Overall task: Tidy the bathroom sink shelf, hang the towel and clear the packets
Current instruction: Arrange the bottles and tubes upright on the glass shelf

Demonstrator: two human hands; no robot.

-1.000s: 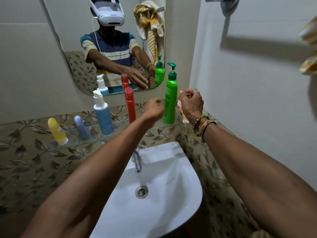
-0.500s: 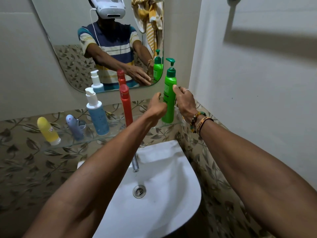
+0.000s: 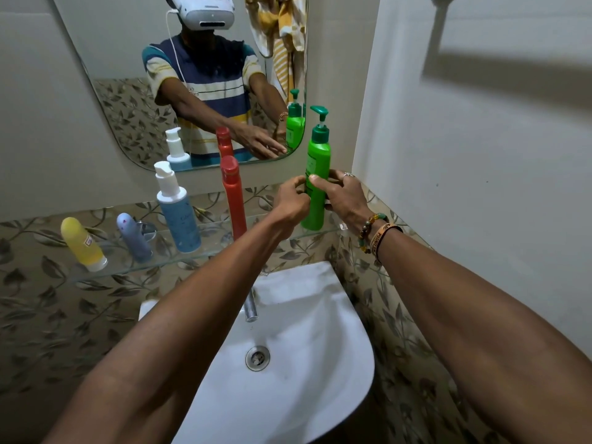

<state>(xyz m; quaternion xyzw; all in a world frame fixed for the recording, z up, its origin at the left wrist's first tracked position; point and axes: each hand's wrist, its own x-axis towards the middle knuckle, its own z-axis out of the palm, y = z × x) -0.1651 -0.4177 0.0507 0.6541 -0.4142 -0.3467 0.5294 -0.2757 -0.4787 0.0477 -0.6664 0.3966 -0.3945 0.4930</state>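
Note:
A green pump bottle (image 3: 317, 174) stands upright at the right end of the glass shelf (image 3: 128, 267). My right hand (image 3: 346, 197) grips it at mid-height, thumb across the front and fingers round the back. My left hand (image 3: 292, 203) is at the bottle's left side, its fingertips touching it. The mirror shows those fingers fairly straight. A yellow-and-white striped towel (image 3: 282, 36) appears only as a reflection, hanging up high. No packet shows.
Left along the shelf stand a red bottle (image 3: 234, 200), a blue-and-white pump bottle (image 3: 177, 213), a grey-blue tube (image 3: 133, 238) and a yellow tube (image 3: 83, 245). Below are the white sink (image 3: 320, 395) and its tap (image 3: 251, 306). A plain wall (image 3: 480, 187) is close on the right.
My right hand moved from behind the green bottle onto its body and took hold of it. My left hand reached right until it touched the bottle.

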